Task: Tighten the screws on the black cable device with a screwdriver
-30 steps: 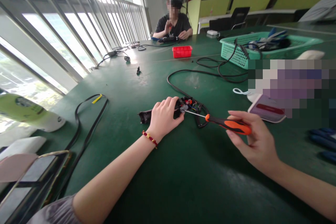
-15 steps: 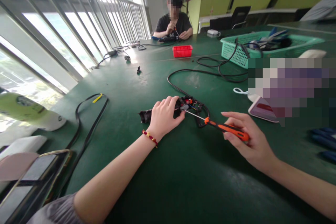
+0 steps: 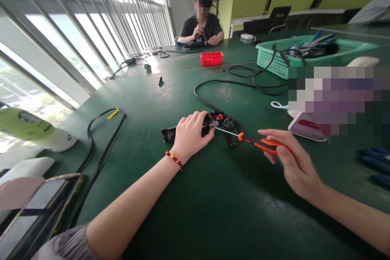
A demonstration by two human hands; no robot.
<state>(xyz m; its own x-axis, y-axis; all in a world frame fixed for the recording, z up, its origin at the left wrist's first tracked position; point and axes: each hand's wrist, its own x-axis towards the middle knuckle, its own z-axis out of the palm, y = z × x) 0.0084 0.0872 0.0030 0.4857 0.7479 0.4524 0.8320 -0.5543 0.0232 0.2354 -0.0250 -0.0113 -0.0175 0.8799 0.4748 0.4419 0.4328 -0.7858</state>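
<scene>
My left hand [image 3: 190,134] is closed over a small black device [image 3: 219,121] with its case off, pressing it to the green table [image 3: 195,211]; coloured wires and parts show at its right end. My right hand [image 3: 289,160] grips the orange-and-black handle of a screwdriver [image 3: 258,143]. The thin metal shaft points left, with its tip inside the exposed part of the device, just beside my left fingertips. A black cable [image 3: 210,101] runs from the device towards the back of the table.
A green mesh basket [image 3: 274,63] with cables stands at the back right, a red tray [image 3: 211,59] behind the middle. Another person [image 3: 201,28] works at the far end. A black strap [image 3: 100,146] lies at left, a phone-like case [image 3: 306,126] at right, a railing along the left.
My right hand has shifted its grip along the screwdriver handle and tilted it slightly; the tip stays in the device. My left hand has not moved.
</scene>
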